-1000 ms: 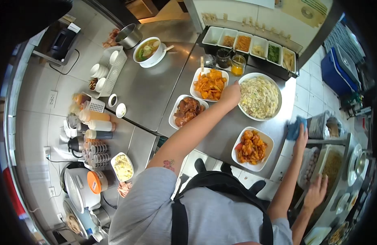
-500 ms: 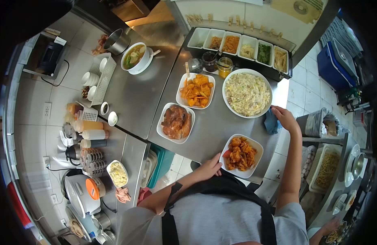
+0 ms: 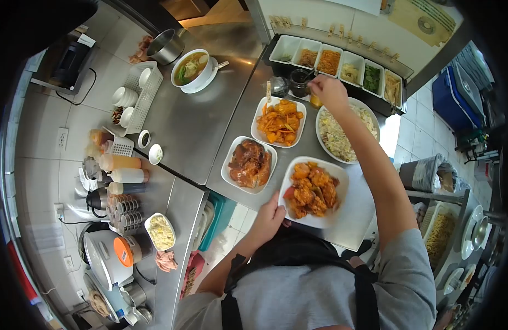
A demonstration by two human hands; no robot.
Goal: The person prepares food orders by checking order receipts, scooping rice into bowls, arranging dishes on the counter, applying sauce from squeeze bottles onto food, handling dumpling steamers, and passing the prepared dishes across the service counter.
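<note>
My left hand [image 3: 269, 220] grips the near left edge of a white square bowl [image 3: 342, 204] of glossy, sauce-coated fried pieces [image 3: 309, 190], raised above the steel counter. My right hand [image 3: 330, 93] reaches across to the jars, fingers pinched together over a yellow jar [image 3: 315, 102] that it mostly covers. What the fingertips hold is hidden. Just left of them stands a dark jar [image 3: 299, 83] with a utensil in it. Under my right forearm lies a large plate of fried rice [image 3: 342, 132]. Orange saucy food [image 3: 280, 122] and browned meat [image 3: 250, 163] sit in two white dishes.
A rack of white condiment tubs [image 3: 350, 69] lines the back edge. Far left are a soup bowl [image 3: 192, 70] and a perforated basket [image 3: 141, 104]. Squeeze bottles [image 3: 122, 162] and a dish of pale yellow food [image 3: 160, 231] occupy the left counter.
My left hand has taken hold of the bowl of fried pieces and lifted it. My right hand has left the blue cloth at the counter's right edge and moved up to the jars.
</note>
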